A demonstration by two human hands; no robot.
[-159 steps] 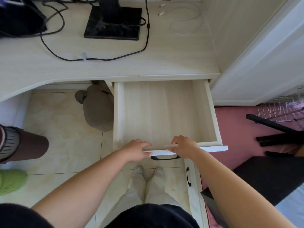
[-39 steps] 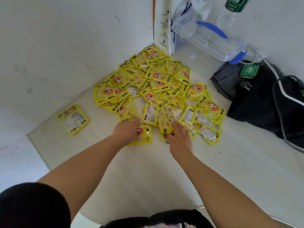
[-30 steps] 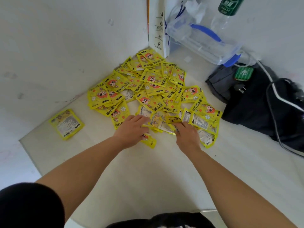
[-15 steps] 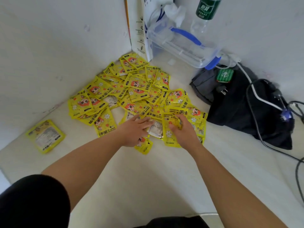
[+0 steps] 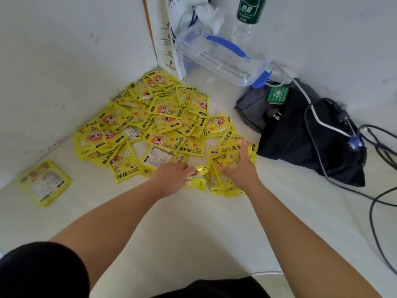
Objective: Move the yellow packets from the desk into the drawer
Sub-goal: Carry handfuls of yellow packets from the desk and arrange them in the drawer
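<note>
A heap of several yellow hand-warmer packets lies in the corner of the pale desk. One more yellow packet lies alone at the far left. My left hand is at the heap's near edge, its fingertips pinched on a small packet. My right hand lies flat, fingers spread, on a gathered bunch of packets at the heap's right side. The drawer is out of view.
White walls meet behind the heap. A clear plastic box with blue handle, a green-labelled bottle and a white carton stand at the back. A black bag with cables lies to the right.
The view swung from the open drawer to the desk corner. My hands have raked packets together at the heap's near edge; my right hand slid right and spread its fingers over a bunch.
</note>
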